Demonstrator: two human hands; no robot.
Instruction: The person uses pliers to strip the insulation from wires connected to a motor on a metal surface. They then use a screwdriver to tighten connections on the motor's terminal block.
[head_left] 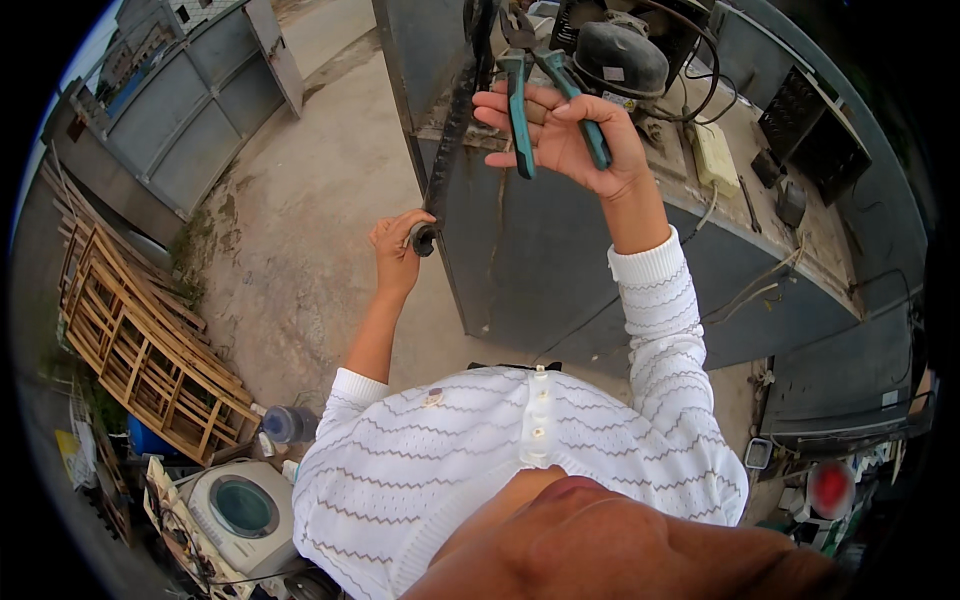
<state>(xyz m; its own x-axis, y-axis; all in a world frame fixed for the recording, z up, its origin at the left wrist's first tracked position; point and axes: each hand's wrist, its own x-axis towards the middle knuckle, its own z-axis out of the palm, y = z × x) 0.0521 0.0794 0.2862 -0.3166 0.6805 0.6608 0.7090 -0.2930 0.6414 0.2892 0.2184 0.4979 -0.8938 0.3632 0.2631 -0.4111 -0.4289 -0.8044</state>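
Note:
My left hand [393, 252] is closed on the near end of a long black tube [450, 150], whose hollow end points toward me. From there the tube runs away along the bench's left edge. Held up over the bench's near edge, my right hand [590, 145] has a pair of pliers [517, 110] with teal and black handles. One handle lies against the thumb side, the other crosses in front of the fingers. The handles are spread, and the jaws point away from me, close to the far part of the tube.
On the bench [800, 225] lie a black compressor [622, 57] with cables, a cream power strip [713, 158] and a black vented box [815, 135]. Wooden frames [150, 330] lean at left, near a washing machine [240, 510] and a water bottle [288, 424]. A metal gate [190, 110] stands beyond.

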